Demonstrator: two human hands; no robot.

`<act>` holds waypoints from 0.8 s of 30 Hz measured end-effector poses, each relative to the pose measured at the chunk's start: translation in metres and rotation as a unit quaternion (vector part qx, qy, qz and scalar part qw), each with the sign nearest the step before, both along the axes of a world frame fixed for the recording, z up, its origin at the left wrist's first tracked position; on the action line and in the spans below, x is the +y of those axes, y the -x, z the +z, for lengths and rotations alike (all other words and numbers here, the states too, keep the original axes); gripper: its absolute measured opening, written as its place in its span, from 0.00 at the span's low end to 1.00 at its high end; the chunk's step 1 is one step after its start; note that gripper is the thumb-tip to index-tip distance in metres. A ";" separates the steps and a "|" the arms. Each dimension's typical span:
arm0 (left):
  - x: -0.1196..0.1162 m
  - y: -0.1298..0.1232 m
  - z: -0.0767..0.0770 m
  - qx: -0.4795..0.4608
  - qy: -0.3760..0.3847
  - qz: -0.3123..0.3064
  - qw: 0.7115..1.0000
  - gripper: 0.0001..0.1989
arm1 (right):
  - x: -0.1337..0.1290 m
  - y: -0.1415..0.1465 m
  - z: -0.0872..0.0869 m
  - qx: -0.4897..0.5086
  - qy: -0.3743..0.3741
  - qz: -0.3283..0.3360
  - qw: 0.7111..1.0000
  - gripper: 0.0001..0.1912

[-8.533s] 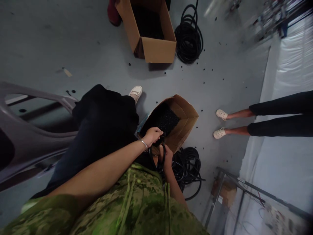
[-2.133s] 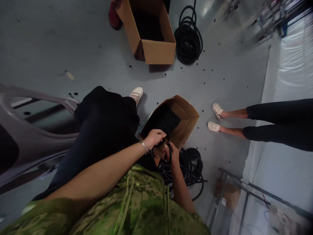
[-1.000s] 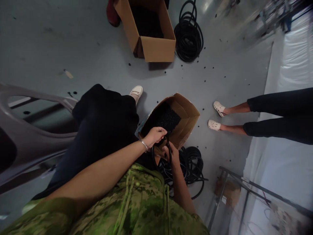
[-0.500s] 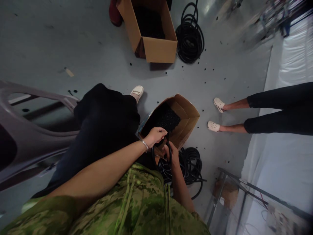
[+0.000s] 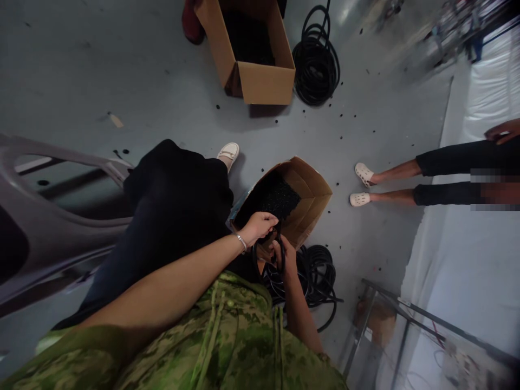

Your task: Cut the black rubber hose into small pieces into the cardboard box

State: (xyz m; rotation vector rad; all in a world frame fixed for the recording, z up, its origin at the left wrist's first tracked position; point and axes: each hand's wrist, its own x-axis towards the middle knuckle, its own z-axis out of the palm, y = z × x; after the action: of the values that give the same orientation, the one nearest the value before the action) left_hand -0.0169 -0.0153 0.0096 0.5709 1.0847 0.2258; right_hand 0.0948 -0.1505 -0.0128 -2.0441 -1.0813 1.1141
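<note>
My left hand (image 5: 260, 226) is closed, its thumb and fingertips pinched on the end of a thin black hose over the near edge of an open cardboard box (image 5: 314, 189). Beside it my right hand (image 5: 287, 257) curls around a black curved thing (image 5: 281, 254); whether this is hose or a tool handle I cannot tell. Another black loop (image 5: 254, 260) hangs below my left wrist. Small black pieces (image 5: 282, 197) are heaped inside the box. Just right of my right hand, a coil of black hose (image 5: 323, 271) lies on the floor.
A second cardboard box (image 5: 266, 81) with black contents stands further off, next to another hose coil (image 5: 317, 70). A grey plastic chair (image 5: 73, 216) is at left. A person in pale clogs (image 5: 363, 174) stands at right, near a metal frame (image 5: 406, 314). Black bits dot the floor.
The other person's legs have shifted slightly, one clog moving closer to the other, and their hands have come into view at the right edge. My own hands have hardly moved.
</note>
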 end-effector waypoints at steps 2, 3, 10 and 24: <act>0.000 0.000 -0.001 0.000 -0.001 0.001 1.000 0.06 | -0.001 0.000 -0.002 -0.012 -0.005 0.002 1.000 0.22; 0.000 0.000 -0.001 0.000 -0.001 0.001 1.000 0.06 | -0.002 0.000 -0.003 -0.017 -0.005 0.002 1.000 0.21; 0.001 0.000 -0.001 0.009 -0.004 0.005 1.000 0.09 | -0.009 0.010 -0.006 -0.079 -0.009 -0.011 0.997 0.21; -0.001 0.000 0.002 0.008 0.016 0.009 1.000 0.06 | -0.009 0.014 -0.006 -0.106 -0.029 -0.031 0.993 0.19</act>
State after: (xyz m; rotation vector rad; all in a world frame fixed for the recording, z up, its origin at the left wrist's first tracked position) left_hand -0.0166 -0.0159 0.0120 0.5357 1.1083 0.2188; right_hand 0.0810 -0.1593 -0.0184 -2.1713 -1.1294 0.8383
